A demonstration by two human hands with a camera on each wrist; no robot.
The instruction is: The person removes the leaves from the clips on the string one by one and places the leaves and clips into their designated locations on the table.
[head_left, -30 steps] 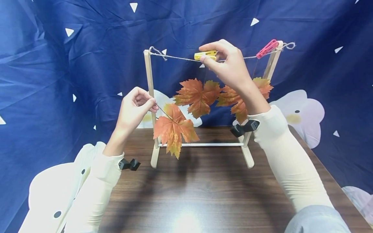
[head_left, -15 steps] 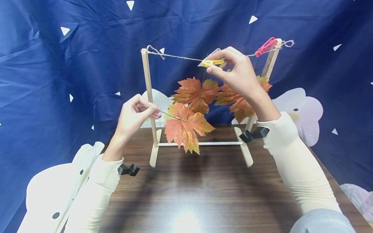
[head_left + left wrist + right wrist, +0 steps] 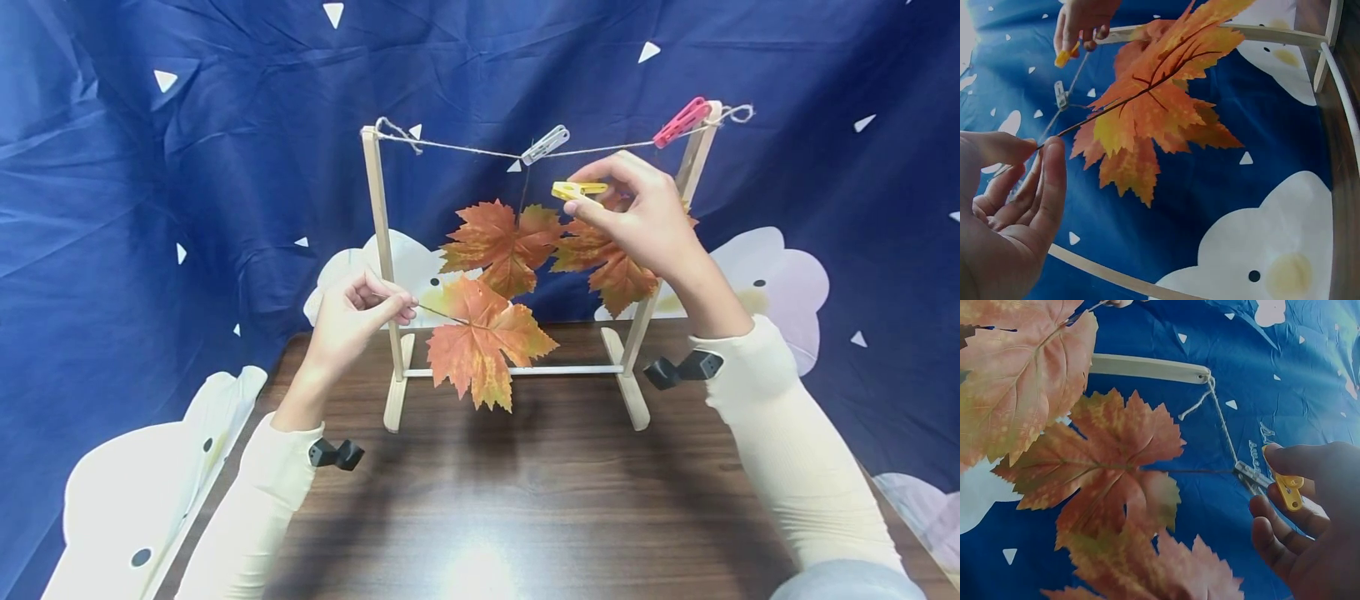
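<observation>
From the head view, the left hand [image 3: 352, 321] pinches the thin stem of a loose leaf [image 3: 483, 343] between thumb and forefinger; the blade hangs to the right of the hand, in front of the lower rail of a wooden rack [image 3: 380, 250]. The right hand [image 3: 645, 221] pinches a yellow peg [image 3: 576, 190] between thumb and forefinger, just below the string [image 3: 465, 148] and clear of it. A grey peg [image 3: 546, 144] grips the string near its middle and holds a hung leaf [image 3: 504, 243] by its stem; a pink peg [image 3: 681, 122] sits near the right post. Another leaf [image 3: 611, 268] hangs partly behind the right hand. The rack stands on a dark table [image 3: 525, 508] against a blue cloth [image 3: 187, 125].

From the left wrist, the left hand [image 3: 1007, 212] pinches the stem at its tip, thumb against forefinger, other fingers loosely curled. The loose leaf [image 3: 1160, 106] stretches up and right from the fingers. Far off, the right hand [image 3: 1082, 22] holds the yellow peg [image 3: 1065, 56], above the grey peg [image 3: 1060, 95].

From the right wrist, the right hand [image 3: 1313, 525] holds the yellow peg [image 3: 1286, 487] between thumb and forefinger, just beside the grey peg [image 3: 1249, 476] on the string [image 3: 1222, 422]. The hung leaf [image 3: 1107, 469] spreads to the left, its stem running to the grey peg. The loose leaf [image 3: 1016, 381] fills the upper left corner.
</observation>
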